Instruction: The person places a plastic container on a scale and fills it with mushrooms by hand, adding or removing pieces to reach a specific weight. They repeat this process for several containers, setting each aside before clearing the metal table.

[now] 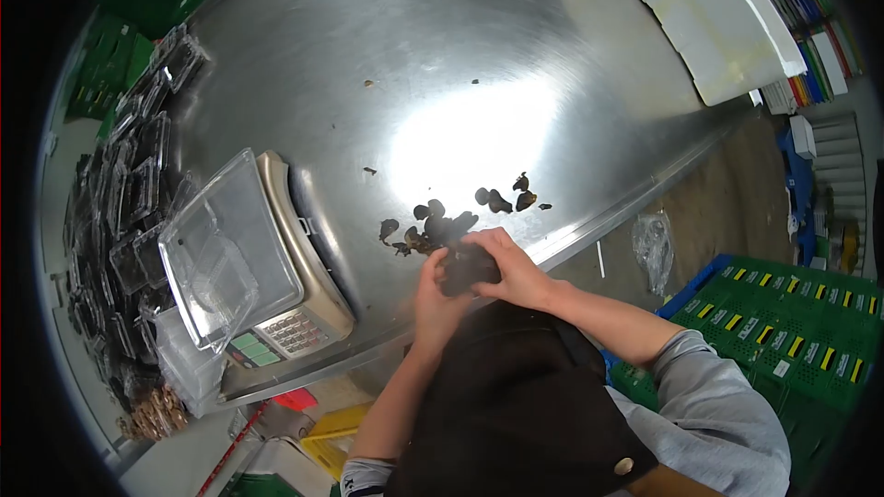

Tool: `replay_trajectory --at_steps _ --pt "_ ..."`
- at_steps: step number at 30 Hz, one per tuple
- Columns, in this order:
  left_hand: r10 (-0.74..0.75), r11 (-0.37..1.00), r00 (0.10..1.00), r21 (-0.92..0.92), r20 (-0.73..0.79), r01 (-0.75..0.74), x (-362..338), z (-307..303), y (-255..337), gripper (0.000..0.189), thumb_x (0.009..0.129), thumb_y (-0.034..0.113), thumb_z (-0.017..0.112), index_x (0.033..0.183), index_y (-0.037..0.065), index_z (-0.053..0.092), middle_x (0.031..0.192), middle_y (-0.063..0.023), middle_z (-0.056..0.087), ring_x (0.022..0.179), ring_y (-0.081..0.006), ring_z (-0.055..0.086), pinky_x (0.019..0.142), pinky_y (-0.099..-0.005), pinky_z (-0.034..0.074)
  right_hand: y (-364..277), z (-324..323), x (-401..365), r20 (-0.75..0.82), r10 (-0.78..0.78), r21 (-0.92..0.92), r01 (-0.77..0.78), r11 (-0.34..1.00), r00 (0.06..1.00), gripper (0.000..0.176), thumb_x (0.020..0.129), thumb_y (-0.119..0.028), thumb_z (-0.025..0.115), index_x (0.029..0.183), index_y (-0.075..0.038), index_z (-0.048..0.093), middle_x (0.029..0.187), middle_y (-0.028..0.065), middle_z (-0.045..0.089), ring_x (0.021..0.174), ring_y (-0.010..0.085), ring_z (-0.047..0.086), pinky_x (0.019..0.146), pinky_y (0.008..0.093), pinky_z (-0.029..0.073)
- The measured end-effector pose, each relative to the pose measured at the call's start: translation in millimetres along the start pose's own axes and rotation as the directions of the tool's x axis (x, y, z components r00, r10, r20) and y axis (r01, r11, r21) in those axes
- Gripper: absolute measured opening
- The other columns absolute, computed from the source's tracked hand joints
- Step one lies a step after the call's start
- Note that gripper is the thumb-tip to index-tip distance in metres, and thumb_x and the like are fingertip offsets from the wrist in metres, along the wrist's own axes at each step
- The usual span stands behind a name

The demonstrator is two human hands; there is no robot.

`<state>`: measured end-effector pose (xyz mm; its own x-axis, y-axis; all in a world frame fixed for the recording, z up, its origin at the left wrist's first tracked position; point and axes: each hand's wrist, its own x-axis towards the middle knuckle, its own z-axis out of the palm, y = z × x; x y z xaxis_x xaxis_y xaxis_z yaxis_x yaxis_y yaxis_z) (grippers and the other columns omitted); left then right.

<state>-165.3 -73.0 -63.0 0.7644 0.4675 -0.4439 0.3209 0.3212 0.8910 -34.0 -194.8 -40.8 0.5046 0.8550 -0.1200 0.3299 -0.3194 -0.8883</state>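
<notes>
A dark clump (471,269), its details blurred, is held between my two hands at the near edge of the steel table. My left hand (438,299) grips its left side with bent fingers. On the other side, my right hand (508,269) has its fingers and thumb around the clump. Just beyond the hands lies a loose group of dark, curled, mushroom-like pieces (428,225). More dark pieces (499,202) rest a little further right.
A scale (313,285) with a clear plastic container (216,267) on it stands at left. Stacked packed trays (138,193) line the table's left edge. A white foam sheet (709,18) lies at far right. Green crates (783,313) stand lower right. Steel table (313,46).
</notes>
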Motion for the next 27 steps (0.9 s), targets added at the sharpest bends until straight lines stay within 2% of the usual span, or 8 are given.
replay_trajectory --at_steps 3,9,14,16,20,21,23,27 --pt "0.004 0.99 0.999 -0.139 0.032 0.001 0.9 2.1 14.1 0.076 0.065 -0.018 0.07 0.133 0.005 0.043 0.121 -0.0092 0.053 0.11 -0.0194 0.055 0.092 -0.0301 0.049 -9.0 -1.2 6.1 0.058 0.087 0.145 -0.094 0.985 0.995 0.063 0.069 -0.008 0.078 0.126 -0.01 0.05 0.118 0.0106 0.049 0.111 0.0251 0.051 0.095 0.0334 0.043" --pt "0.13 0.984 0.989 -0.111 -0.068 -0.137 -14.7 -33.0 77.7 0.068 0.067 -0.018 0.063 0.129 0.004 0.045 0.12 -0.0067 0.051 0.115 -0.0177 0.05 0.098 -0.0308 0.043 -76.1 -3.9 51.3 0.076 -0.113 0.131 0.102 0.986 0.991 0.056 0.069 -0.009 0.077 0.12 -0.01 0.054 0.119 0.0083 0.05 0.113 0.0227 0.051 0.097 0.0333 0.042" --pt "0.431 0.882 0.856 -0.067 -0.284 -0.467 -44.4 -117.7 144.8 0.061 0.072 -0.011 0.067 0.127 0.003 0.045 0.122 -0.0079 0.05 0.113 -0.0181 0.052 0.098 -0.0312 0.045 -165.9 43.7 119.0 0.093 -0.424 0.279 0.385 0.879 0.901 0.052 0.07 -0.012 0.076 0.117 -0.009 0.055 0.12 0.0098 0.051 0.114 0.0261 0.051 0.097 0.035 0.042" --pt "0.436 0.878 0.832 -0.04 -0.344 -0.477 -59.7 -158.5 169.2 0.063 0.07 -0.017 0.061 0.128 0.003 0.045 0.123 -0.0082 0.051 0.115 -0.0174 0.053 0.1 -0.0308 0.046 -191.6 82.2 150.7 0.067 -0.572 0.29 0.532 0.795 0.818 0.052 0.071 -0.013 0.075 0.118 -0.009 0.054 0.118 0.0122 0.051 0.114 0.0284 0.051 0.095 0.0353 0.043" --pt "0.429 0.903 0.815 0.165 -0.391 -0.396 -61.9 -250.9 165.5 0.059 0.071 -0.016 0.057 0.127 0.002 0.046 0.12 -0.0091 0.053 0.11 -0.018 0.056 0.095 -0.0307 0.047 -231.5 150.0 184.3 0.104 -0.562 0.376 0.491 0.786 0.821 0.052 0.073 -0.013 0.074 0.119 -0.008 0.051 0.112 0.0151 0.048 0.107 0.031 0.053 0.092 0.0382 0.046" --pt "0.434 0.901 0.815 0.173 -0.383 -0.398 -56.6 -274.7 154.6 0.059 0.071 -0.016 0.057 0.127 0.002 0.046 0.12 -0.0091 0.053 0.11 -0.018 0.056 0.095 -0.0307 0.047 -233.9 164.8 190.8 0.168 -0.541 0.322 0.473 0.82 0.824 0.05 0.073 -0.013 0.073 0.118 -0.007 0.051 0.113 0.0156 0.048 0.107 0.0322 0.053 0.09 0.0387 0.047" --pt "0.474 0.722 0.816 0.676 -0.33 -0.146 -47.2 -308.3 138.4 0.057 0.07 -0.012 0.057 0.125 0.002 0.048 0.121 -0.0145 0.054 0.11 -0.026 0.057 0.094 -0.0353 0.046 -230.2 191.0 205.0 0.288 -0.534 0.097 0.531 0.842 0.795 0.048 0.075 -0.016 0.074 0.116 -0.005 0.052 0.116 0.016 0.048 0.107 0.0359 0.054 0.089 0.0418 0.048" --pt "0.522 0.499 0.831 0.859 -0.19 -0.118 -46.5 -307.9 141.8 0.058 0.071 -0.009 0.054 0.127 0.001 0.047 0.129 -0.0257 0.047 0.122 -0.0407 0.045 0.103 -0.0427 0.039 -223.9 213.5 207.5 0.383 -0.475 -0.347 0.6 0.72 0.792 0.05 0.075 -0.02 0.074 0.117 -0.005 0.052 0.118 0.015 0.048 0.108 0.0362 0.053 0.091 0.0438 0.047"
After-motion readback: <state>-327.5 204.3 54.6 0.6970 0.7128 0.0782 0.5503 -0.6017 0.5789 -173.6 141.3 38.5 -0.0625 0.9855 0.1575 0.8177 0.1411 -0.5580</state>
